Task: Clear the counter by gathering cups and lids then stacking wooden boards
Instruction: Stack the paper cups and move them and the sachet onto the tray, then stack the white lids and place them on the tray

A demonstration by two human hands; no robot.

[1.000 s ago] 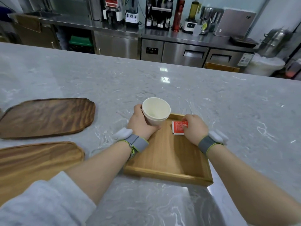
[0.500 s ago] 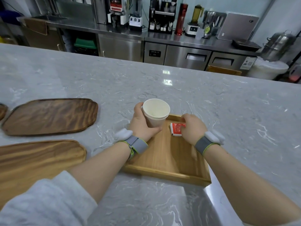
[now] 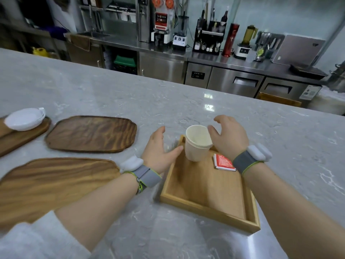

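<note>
While the paper cup (image 3: 198, 143) stands on the tray (image 3: 205, 212), both the left hand (image 3: 158, 148) and right hand (image 3: 228, 136) flank it, fingers spread.

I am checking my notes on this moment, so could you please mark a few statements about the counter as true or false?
1. The paper cup stands in the light wooden tray. True.
2. The left hand grips the cup. False: it is open beside the cup, not touching it.
3. A red packet lies in the tray, to the right of the cup. True.
4. The right hand rests on the red packet. False: it is open next to the cup's rim.
5. The white lids sit in the tray. False: they sit on a dark wooden board at far left.
</note>
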